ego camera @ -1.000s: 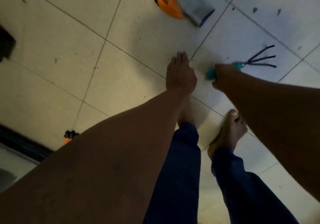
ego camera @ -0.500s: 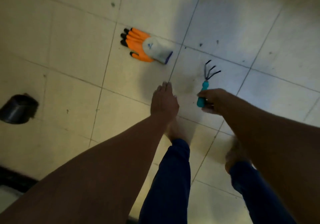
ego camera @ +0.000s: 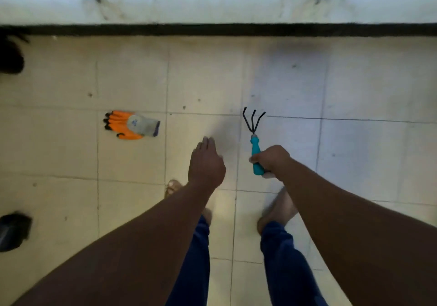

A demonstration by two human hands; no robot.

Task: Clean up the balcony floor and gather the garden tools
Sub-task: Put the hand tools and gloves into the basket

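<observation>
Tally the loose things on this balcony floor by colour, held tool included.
Orange and grey: 1, the glove lying on the tiles.
Teal-handled: 1, the hand rake gripped in the right hand.
Black: 2, dark objects at the left edge, too blurred to name.
Total: 4

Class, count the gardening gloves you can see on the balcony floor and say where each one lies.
1. The orange and grey glove lies flat on the floor tiles, ahead and left of the open left hand. Its partner may lie outside the view.
</observation>
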